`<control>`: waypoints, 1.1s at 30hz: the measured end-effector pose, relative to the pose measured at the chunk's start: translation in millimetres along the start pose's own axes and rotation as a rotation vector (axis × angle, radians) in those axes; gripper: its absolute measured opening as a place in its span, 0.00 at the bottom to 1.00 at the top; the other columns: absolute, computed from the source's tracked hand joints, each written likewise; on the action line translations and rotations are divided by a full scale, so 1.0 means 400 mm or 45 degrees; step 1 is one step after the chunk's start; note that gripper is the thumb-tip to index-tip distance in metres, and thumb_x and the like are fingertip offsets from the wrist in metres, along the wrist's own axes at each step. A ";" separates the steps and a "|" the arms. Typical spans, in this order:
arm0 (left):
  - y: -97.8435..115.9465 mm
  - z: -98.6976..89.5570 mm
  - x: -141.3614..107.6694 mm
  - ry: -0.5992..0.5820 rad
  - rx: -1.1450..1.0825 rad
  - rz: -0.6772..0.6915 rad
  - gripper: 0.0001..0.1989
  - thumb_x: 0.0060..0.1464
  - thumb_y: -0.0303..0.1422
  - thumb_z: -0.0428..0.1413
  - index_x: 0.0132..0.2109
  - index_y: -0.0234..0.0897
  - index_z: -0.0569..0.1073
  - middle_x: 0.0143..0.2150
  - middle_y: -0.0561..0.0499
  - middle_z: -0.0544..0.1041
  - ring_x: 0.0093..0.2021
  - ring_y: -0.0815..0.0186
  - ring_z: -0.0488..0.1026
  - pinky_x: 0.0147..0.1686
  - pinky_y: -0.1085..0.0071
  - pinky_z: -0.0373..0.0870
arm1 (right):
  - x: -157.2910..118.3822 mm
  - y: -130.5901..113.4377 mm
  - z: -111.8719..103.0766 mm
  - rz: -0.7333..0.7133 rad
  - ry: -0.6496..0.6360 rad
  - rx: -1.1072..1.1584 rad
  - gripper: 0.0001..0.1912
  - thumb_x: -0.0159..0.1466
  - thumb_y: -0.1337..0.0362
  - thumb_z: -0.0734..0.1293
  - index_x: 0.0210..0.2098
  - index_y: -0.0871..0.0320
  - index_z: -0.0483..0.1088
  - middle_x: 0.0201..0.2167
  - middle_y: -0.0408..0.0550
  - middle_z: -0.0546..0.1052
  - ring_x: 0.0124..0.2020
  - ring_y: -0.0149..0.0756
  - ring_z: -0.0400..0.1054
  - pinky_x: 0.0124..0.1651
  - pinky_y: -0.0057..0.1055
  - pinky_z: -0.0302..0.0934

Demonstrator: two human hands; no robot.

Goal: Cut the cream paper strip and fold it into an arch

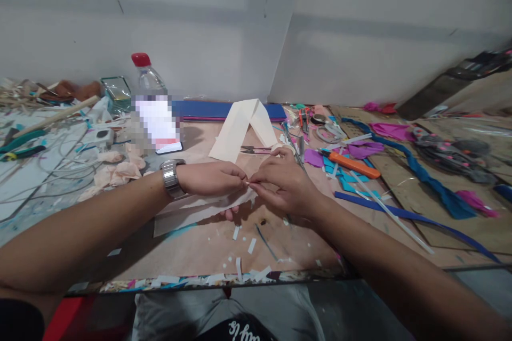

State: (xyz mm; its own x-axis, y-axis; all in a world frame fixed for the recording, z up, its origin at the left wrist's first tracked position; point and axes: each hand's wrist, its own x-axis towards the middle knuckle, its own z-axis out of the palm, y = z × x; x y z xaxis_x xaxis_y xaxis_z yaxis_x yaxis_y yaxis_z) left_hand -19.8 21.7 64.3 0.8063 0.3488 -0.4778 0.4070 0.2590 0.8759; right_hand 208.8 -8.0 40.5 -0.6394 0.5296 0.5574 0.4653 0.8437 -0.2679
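Observation:
My left hand (214,178), with a metal watch on the wrist, is closed around a pale, thin paper strip (180,218). Some of its fingertips show below the strip's edge, while the strip trails leftward above the table. Thumb and fingers of my right hand (286,178) pinch the strip's right end, meeting my left fingertips. Just behind the right hand are small scissors (256,149), blades leftward; their handle end is partly hidden, and I cannot tell whether the hand touches them. A folded cream paper band (236,128) stands beyond both hands.
A lit phone (160,128) leans before a red-capped bottle (150,74) at back left. Green-handled pliers (24,144) and cables lie left. An orange cutter (352,164), blue strips (412,216) and coloured scraps crowd the right. Paper bits line the table's front edge (208,279).

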 end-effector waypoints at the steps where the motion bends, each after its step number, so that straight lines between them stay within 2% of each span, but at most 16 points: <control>1: -0.001 -0.001 0.001 0.011 -0.012 0.000 0.10 0.65 0.39 0.52 0.41 0.36 0.71 0.31 0.50 0.79 0.25 0.68 0.76 0.31 0.70 0.72 | 0.000 -0.001 -0.002 -0.002 -0.002 -0.009 0.07 0.71 0.64 0.66 0.38 0.54 0.76 0.31 0.43 0.82 0.34 0.36 0.74 0.60 0.47 0.52; 3: -0.002 -0.003 0.002 0.014 -0.036 0.005 0.10 0.64 0.38 0.53 0.41 0.36 0.71 0.30 0.50 0.79 0.25 0.68 0.76 0.31 0.70 0.72 | 0.001 -0.002 -0.005 -0.011 -0.007 -0.032 0.07 0.71 0.64 0.66 0.38 0.53 0.76 0.30 0.43 0.82 0.34 0.36 0.73 0.60 0.47 0.52; 6: -0.002 -0.005 0.003 -0.051 -0.042 0.007 0.04 0.60 0.32 0.55 0.41 0.36 0.71 0.31 0.50 0.80 0.26 0.68 0.77 0.32 0.71 0.73 | 0.001 -0.002 -0.008 -0.019 -0.010 -0.049 0.07 0.71 0.65 0.66 0.38 0.54 0.76 0.30 0.42 0.81 0.34 0.35 0.73 0.60 0.47 0.52; 10: -0.001 -0.007 0.003 -0.082 -0.014 -0.011 0.07 0.54 0.27 0.54 0.42 0.36 0.71 0.32 0.50 0.81 0.28 0.68 0.78 0.33 0.72 0.73 | 0.000 -0.002 -0.007 -0.013 0.001 -0.022 0.07 0.71 0.65 0.66 0.39 0.53 0.77 0.30 0.42 0.81 0.34 0.35 0.74 0.60 0.47 0.52; 16: -0.004 -0.009 -0.001 -0.064 0.067 0.007 0.11 0.56 0.26 0.50 0.45 0.37 0.72 0.32 0.49 0.81 0.28 0.66 0.78 0.33 0.70 0.75 | -0.003 0.000 -0.003 0.015 0.002 0.008 0.06 0.70 0.64 0.67 0.39 0.53 0.77 0.31 0.43 0.82 0.34 0.36 0.74 0.61 0.48 0.52; 22: 0.005 -0.006 -0.007 -0.090 0.199 0.022 0.12 0.61 0.29 0.49 0.48 0.35 0.73 0.36 0.47 0.82 0.27 0.68 0.76 0.31 0.72 0.71 | -0.004 0.005 -0.008 0.088 -0.103 -0.022 0.08 0.71 0.62 0.67 0.37 0.54 0.78 0.31 0.44 0.82 0.35 0.38 0.73 0.60 0.48 0.50; 25: 0.007 -0.008 -0.004 0.033 0.513 0.135 0.13 0.66 0.37 0.50 0.43 0.34 0.75 0.34 0.48 0.80 0.28 0.69 0.73 0.31 0.73 0.67 | -0.003 0.004 -0.009 0.087 -0.136 -0.005 0.10 0.71 0.61 0.67 0.34 0.54 0.77 0.30 0.44 0.82 0.34 0.38 0.73 0.60 0.48 0.50; 28: 0.003 -0.012 0.001 0.230 0.856 0.267 0.21 0.68 0.46 0.50 0.37 0.33 0.76 0.31 0.49 0.77 0.28 0.69 0.69 0.31 0.73 0.65 | -0.002 0.002 -0.009 0.097 -0.146 0.017 0.11 0.71 0.60 0.67 0.33 0.55 0.77 0.30 0.44 0.81 0.35 0.37 0.73 0.60 0.47 0.50; 33: -0.001 -0.013 0.003 0.263 0.871 0.264 0.22 0.69 0.45 0.49 0.37 0.33 0.77 0.29 0.50 0.77 0.27 0.69 0.69 0.32 0.73 0.66 | -0.004 0.008 -0.010 0.133 -0.199 -0.004 0.10 0.70 0.62 0.66 0.33 0.55 0.76 0.30 0.44 0.81 0.36 0.38 0.74 0.60 0.48 0.48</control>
State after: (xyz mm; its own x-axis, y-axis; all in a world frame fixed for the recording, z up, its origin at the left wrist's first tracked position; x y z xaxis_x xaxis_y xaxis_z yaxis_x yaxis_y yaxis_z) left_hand -21.1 26.6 63.2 0.8259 0.5093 -0.2419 0.4860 -0.4255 0.7634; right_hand 213.8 -6.4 41.9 -0.6747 0.6217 0.3979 0.5360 0.7832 -0.3150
